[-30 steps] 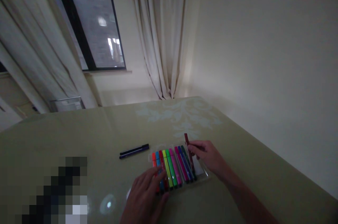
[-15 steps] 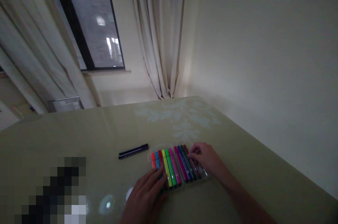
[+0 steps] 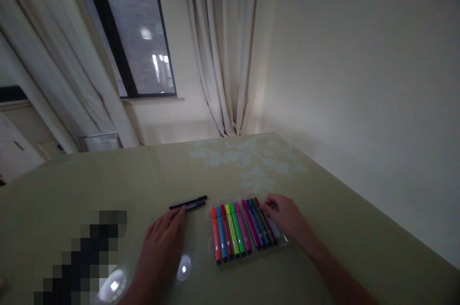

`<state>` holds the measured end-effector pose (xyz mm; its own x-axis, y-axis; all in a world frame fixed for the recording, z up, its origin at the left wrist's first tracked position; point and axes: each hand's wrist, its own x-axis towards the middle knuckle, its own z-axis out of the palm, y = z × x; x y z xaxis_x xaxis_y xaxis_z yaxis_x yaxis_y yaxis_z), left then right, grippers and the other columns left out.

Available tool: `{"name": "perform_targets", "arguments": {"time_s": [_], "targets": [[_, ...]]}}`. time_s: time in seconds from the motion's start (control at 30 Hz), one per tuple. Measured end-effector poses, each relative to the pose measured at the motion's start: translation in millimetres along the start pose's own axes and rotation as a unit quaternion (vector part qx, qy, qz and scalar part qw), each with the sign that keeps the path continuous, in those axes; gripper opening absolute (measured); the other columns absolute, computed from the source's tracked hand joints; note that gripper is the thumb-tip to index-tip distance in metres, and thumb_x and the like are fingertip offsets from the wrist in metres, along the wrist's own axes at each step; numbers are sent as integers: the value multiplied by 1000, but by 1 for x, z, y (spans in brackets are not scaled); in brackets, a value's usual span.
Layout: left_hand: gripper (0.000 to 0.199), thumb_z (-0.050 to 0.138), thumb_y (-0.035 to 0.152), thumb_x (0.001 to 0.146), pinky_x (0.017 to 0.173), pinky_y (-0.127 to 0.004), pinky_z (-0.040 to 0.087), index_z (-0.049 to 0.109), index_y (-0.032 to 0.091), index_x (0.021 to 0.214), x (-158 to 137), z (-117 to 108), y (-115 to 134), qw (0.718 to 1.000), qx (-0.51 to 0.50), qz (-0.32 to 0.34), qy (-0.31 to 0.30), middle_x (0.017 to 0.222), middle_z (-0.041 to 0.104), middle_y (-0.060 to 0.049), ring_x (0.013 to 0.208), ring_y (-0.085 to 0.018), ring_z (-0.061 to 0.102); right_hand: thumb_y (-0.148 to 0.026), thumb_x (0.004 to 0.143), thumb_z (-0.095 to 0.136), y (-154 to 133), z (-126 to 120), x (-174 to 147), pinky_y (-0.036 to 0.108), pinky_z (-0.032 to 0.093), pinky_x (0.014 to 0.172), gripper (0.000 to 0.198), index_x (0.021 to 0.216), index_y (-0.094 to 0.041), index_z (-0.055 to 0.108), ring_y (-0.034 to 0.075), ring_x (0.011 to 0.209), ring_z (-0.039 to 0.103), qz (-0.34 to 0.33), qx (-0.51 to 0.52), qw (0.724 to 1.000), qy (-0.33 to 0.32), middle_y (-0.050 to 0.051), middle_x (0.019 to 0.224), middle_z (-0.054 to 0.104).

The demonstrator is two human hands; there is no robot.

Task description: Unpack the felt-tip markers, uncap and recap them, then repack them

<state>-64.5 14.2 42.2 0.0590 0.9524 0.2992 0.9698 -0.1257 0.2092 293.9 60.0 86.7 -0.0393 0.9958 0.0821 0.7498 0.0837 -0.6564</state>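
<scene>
My left hand [image 3: 161, 243] reaches over the tabletop with its fingers stretched out. Its fingertips touch the nearer of two dark markers; beyond it lies the other, a black marker [image 3: 187, 202]. A clear plastic tray [image 3: 210, 246] holds a row of several coloured markers, among them an orange marker [image 3: 216, 235], a green marker [image 3: 237, 229] and a dark red marker [image 3: 269, 225]. At the tray's right end my right hand [image 3: 283, 216] has its fingers curled together against the last marker and the tray edge. What it pinches there, if anything, is hidden.
The glossy table [image 3: 287, 281] has a pale floral pattern toward its far corner. A wall [image 3: 377, 103] runs along the right side. Behind stand a window [image 3: 134, 27] and long curtains [image 3: 230, 55]. A blurred dark patch [image 3: 82, 257] lies at lower left.
My left hand has left the tray's left side and moved left and away from me to the two dark markers, uncovering the left markers. The right hand stays at the tray.
</scene>
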Motion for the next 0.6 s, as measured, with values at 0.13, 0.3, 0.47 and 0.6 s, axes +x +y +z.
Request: {"name": "perform_targets", "arguments": {"time_s": [0.13,0.3,0.47,0.6], "targets": [[39,39,28,99,95,-48,52,75,20,110,2,-9,5,996,-87,-31,-3,110,73,-11,104,-29,69,-33,90,64,-13,2,-4,29,44,67,20,77,-21,72,20,72,65,-31,60,997,26,4,74,73],[36,52,49,94,77,-37,61,73,23,107,0,-16,34,937,-336,-93,12,103,77,-7,87,-25,74,-44,93,63,-43,19,-23,28,45,67,28,84,-20,74,19,74,64,-62,207,975,-56,3,78,72],[32,66,53,91,70,-30,61,75,25,104,-17,-14,84,894,-447,-12,-18,91,79,-4,77,-21,73,-51,90,69,-68,46,-44,28,48,69,33,96,-19,77,19,78,65,-48,341,929,-136,3,85,73],[30,63,52,94,69,-27,62,75,27,104,-22,-12,91,891,-453,27,-7,94,78,-4,78,-19,74,-57,85,73,-65,53,-40,29,51,69,40,94,-18,75,19,77,66,5,444,890,-108,3,83,71]]}}
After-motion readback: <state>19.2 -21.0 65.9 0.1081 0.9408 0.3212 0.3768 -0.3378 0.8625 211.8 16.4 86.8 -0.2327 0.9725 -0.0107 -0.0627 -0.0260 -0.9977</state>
